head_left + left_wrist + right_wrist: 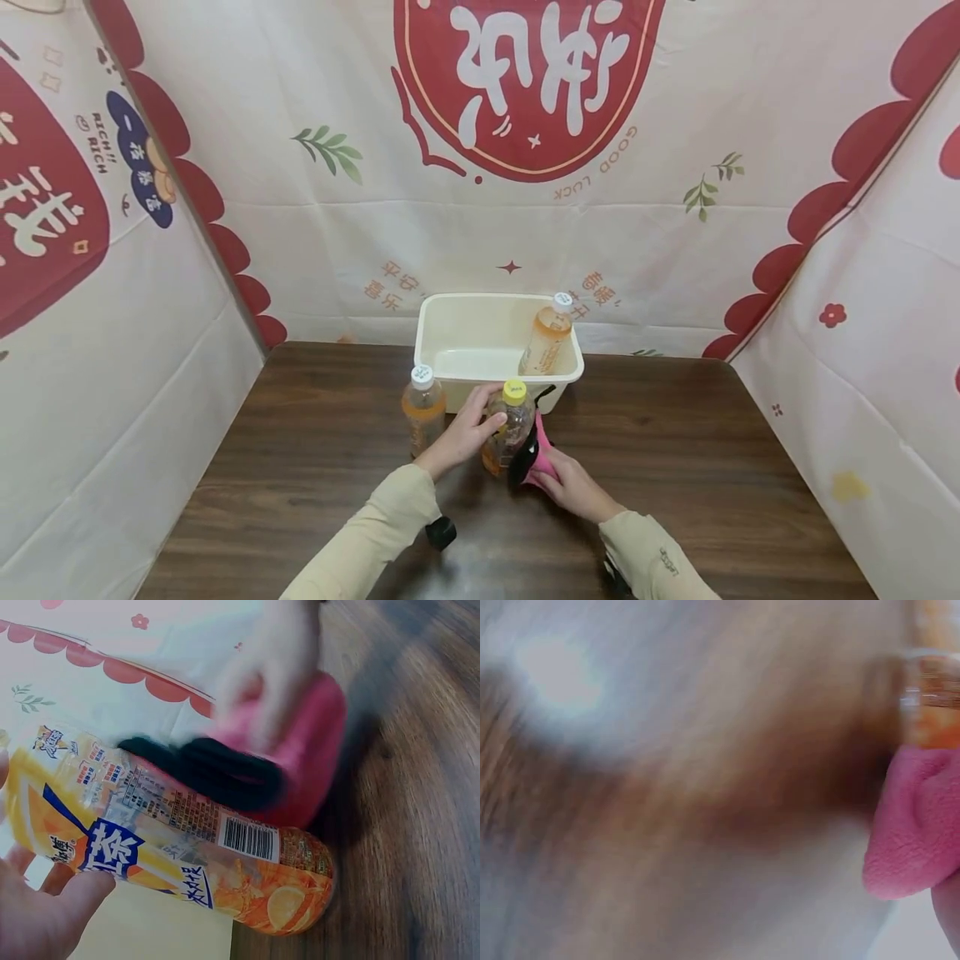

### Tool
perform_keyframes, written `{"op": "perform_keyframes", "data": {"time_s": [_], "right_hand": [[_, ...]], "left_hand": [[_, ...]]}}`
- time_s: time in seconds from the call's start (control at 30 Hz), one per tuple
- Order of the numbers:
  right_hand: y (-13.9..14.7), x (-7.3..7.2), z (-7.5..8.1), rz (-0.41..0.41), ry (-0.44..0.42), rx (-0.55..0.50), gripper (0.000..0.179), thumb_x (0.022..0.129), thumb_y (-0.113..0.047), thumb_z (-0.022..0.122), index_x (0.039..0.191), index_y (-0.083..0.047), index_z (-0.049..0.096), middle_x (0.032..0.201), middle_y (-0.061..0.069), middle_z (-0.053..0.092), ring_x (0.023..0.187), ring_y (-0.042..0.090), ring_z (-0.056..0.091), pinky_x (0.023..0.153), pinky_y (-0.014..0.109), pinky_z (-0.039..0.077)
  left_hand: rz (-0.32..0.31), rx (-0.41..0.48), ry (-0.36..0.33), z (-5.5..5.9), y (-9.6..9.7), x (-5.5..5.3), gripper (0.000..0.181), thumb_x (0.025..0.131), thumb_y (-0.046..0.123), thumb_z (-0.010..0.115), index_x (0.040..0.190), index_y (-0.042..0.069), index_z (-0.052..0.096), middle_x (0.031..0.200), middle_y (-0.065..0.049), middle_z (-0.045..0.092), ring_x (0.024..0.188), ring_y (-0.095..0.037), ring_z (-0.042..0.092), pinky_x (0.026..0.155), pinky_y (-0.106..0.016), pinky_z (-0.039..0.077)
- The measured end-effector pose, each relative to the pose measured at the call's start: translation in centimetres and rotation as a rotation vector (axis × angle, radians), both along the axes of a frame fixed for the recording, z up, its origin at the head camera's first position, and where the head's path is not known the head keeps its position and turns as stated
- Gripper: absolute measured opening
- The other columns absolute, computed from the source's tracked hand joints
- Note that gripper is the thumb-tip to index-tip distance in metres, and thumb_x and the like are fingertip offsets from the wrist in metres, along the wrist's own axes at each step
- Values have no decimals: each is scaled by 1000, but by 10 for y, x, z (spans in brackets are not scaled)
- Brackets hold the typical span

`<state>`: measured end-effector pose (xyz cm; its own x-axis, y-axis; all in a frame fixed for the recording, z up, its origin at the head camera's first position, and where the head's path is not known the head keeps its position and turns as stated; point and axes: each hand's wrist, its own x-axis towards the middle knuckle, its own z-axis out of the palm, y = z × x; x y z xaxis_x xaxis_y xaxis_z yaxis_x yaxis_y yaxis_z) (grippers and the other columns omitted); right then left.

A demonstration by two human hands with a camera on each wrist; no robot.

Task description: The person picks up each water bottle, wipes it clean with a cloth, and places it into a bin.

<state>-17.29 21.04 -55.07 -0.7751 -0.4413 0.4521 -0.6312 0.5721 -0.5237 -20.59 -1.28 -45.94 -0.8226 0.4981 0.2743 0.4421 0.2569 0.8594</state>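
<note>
My left hand (471, 427) grips a clear drink bottle (517, 422) with a yellow cap, near its upper part. In the left wrist view the bottle's orange and yellow label (169, 825) shows, the thumb lying over its front. My right hand (576, 490) pinches a folded pink cloth (545, 443) that has a black part. The cloth lies right along the bottle's right side in the head view. Blurred in the left wrist view, the right hand comes down from above onto the cloth. At the right wrist view's edge, the cloth sits beside the bottle's base (937, 697).
A cream bin (450, 333) stands at the back, behind the bottle. Inside it a white-capped orange bottle (547, 337) leans at the right. Another white-capped bottle (423, 410) stands left of my left hand on the dark wooden table (300, 467). Printed cloth walls surround the table.
</note>
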Motion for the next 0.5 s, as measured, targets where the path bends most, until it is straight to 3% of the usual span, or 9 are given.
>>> {"op": "perform_keyframes", "data": {"time_s": [0.17,0.3,0.4,0.5], "right_hand": [[0,-2,47,-9,112,-72,22,78,0,66,99,-6,63,109,11,61,99,18,58,83,25,47],[-5,-10,81,1,207,-72,32,73,6,66,104,0,61,116,19,57,105,25,55,89,23,43],[-10,-13,93,12,211,-59,37,74,5,65,110,1,59,116,19,57,102,23,55,87,24,45],[-13,-12,89,-7,230,-84,43,73,6,65,116,3,57,117,21,56,101,23,56,89,20,43]], "left_hand": [[-4,12,-13,0,-1,-2,43,94,13,46,134,1,35,125,-18,39,113,-29,41,93,-45,38],[2,21,-3,0,-1,-3,42,94,13,47,134,3,36,125,-18,39,112,-29,41,93,-44,37],[11,18,22,-1,-1,-2,43,94,17,47,133,2,37,126,-18,40,112,-28,42,93,-42,37],[7,16,38,-1,0,-1,43,94,18,48,132,2,37,125,-18,40,112,-27,41,93,-41,37]]}}
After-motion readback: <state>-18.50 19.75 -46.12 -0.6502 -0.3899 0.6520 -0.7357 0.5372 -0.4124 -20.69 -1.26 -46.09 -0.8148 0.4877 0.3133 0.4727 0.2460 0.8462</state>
